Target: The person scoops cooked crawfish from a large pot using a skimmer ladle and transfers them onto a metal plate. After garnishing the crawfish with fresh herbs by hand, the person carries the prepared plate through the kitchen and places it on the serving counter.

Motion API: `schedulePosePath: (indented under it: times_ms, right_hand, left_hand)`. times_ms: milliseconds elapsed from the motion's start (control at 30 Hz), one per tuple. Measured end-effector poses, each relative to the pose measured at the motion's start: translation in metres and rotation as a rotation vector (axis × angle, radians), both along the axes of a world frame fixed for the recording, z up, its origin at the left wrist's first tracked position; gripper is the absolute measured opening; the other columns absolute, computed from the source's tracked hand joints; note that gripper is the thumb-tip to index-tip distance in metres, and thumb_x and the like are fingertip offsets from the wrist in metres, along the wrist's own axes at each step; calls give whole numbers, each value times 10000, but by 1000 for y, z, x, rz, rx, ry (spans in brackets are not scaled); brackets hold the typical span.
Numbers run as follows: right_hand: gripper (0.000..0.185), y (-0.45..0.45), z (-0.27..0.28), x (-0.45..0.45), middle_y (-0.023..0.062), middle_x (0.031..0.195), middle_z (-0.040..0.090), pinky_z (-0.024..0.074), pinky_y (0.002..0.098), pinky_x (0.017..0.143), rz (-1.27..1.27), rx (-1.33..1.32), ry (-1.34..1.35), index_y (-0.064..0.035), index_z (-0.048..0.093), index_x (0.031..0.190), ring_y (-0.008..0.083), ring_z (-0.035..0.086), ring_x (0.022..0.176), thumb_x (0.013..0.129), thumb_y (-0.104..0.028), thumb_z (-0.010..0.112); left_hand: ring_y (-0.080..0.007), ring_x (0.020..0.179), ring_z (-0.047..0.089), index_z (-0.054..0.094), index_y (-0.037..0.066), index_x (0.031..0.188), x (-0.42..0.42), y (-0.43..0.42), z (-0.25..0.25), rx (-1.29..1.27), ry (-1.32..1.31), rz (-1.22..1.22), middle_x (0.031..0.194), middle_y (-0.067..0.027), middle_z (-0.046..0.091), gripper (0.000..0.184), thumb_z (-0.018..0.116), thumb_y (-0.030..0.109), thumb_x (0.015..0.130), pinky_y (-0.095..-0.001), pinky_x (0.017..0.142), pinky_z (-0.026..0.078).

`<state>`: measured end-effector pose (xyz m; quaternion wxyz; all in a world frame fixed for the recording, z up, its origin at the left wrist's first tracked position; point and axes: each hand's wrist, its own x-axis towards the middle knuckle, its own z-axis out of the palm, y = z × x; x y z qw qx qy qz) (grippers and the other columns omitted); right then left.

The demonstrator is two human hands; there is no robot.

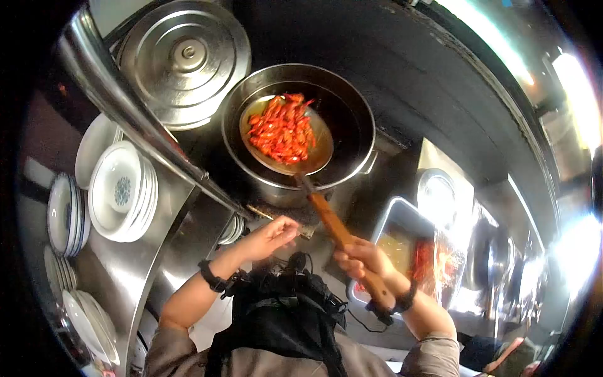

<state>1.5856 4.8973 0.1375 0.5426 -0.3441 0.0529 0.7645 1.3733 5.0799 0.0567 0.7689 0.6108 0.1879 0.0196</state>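
Observation:
My right hand point(366, 259) is wrapped round the wooden handle point(331, 220) of a large round strainer point(321, 139). A heap of bright red crayfish point(282, 129) lies in the strainer's bowl. The bowl sits within the rim of a deep metal pot point(367, 113), over dark liquid. In front of the pot, left of the handle, my left hand point(276, 235) hovers with loosely bent fingers. It holds nothing that I can see and does not touch the strainer.
A big metal lid point(188, 56) stands behind left, near a thick steel pipe point(119, 94). Stacked white bowls point(122, 191) and plates point(91, 323) occupy the left counter. At right is a tub point(396, 242) with red food and yellowish liquid.

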Motion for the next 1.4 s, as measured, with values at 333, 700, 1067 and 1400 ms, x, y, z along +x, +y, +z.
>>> schedulePosePath:
  times_ms: [333,700,1067,1400]
  right_hand:
    - [145,76,-7,-38,34,755,463,458,199,573,-352,-75,617,23,430,943,101,486,626,981,-116,437]
    - [106,114,-85,17,80,806,449,434,209,524,-337,-25,196,19,348,983,106,463,614,975,-69,406]
    - [94,98,-95,-23,62,651,536,478,321,570,-245,110,-439,0,485,912,174,544,542,943,-88,494]
    - [409,71,-60,-78,41,744,484,467,277,481,-159,128,-277,-55,339,1281,139,511,563,908,-36,507]
  left_hand:
    - [-186,1007,603,440,25,1258,-44,8,3,-63,55,59,1196,-106,584,322,412,243,1023,-330,864,495]
    - [-161,1015,597,443,9,1267,-59,10,4,-62,30,94,1192,-104,576,365,473,262,1006,-314,873,493]
    - [-164,994,608,456,-1,1247,-42,18,-4,1,135,54,1163,-101,590,421,444,347,1011,-314,863,497]
    - [-251,1051,606,501,31,1193,60,33,-26,-686,-61,165,1163,-151,593,329,479,294,997,-398,943,490]
